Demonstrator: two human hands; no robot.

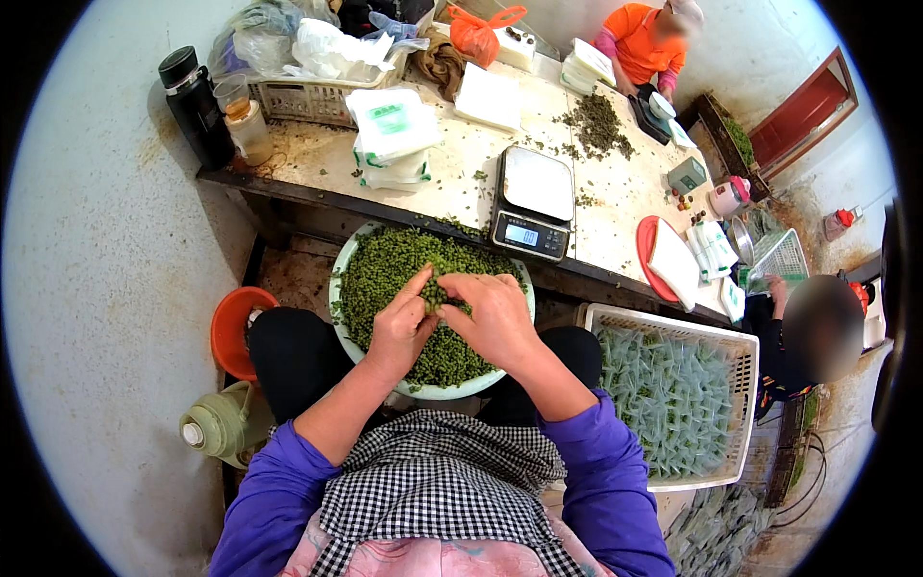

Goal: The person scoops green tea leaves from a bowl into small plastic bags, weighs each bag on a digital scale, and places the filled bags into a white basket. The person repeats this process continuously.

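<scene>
A wide white basin [336, 288] heaped with small green pellets [385, 274] rests on my lap. Both hands meet over its middle. My left hand [402, 325] pinches a small bunch of the pellets [435, 290] between thumb and fingers. My right hand [492, 313] closes on the same bunch from the right, fingers curled over it. A digital scale [532, 202] with a bare white platform stands on the table just beyond the basin.
A white crate [735, 351] of filled clear packets sits at my right, a stack of white bags [392, 135] on the table, a black flask [197, 106] at its left end, an orange bucket [231, 332] and green jug [221, 423] on the floor. Two other people work at the far side and right.
</scene>
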